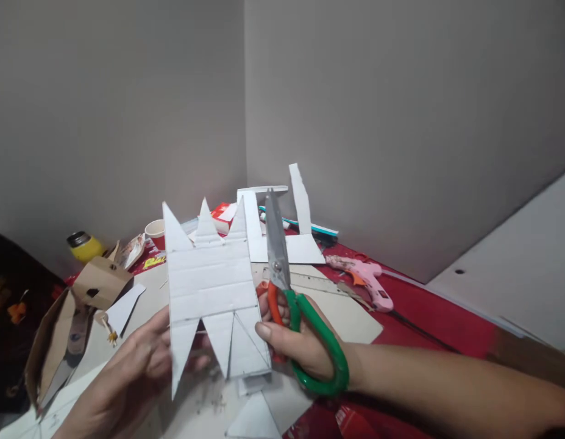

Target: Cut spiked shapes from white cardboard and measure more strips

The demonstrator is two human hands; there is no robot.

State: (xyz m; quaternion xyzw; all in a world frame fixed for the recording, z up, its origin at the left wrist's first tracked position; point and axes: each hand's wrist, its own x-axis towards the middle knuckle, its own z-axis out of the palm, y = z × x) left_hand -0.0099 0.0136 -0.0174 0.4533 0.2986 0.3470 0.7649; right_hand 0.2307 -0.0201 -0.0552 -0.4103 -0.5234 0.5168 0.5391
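The white cardboard piece [213, 280] is held up in the middle of the frame, above the tabletop [447, 311], with pointed flaps along its upper and lower edges. It looks light and fairly stiff across the broad panel, though the crosswise crease lines would probably let it fold there, and the narrow tips would likely bend or crush first. The surface seems dry and not slippery; the side edges of the panel, away from the points, look like the best place to take hold. The left hand [138, 366], lower left, reaches in behind the piece at its left edge; parts of the fingers show through the lower notch, but how firmly they close cannot be told. The right hand [305, 341], just right of centre, has its fingers curled at the orange handle of the scissors [281, 277], with the thumb against the cardboard's lower right edge. The scissors look heavier and rigid, best taken by the handles; their blades point upward and lie together or nearly so.
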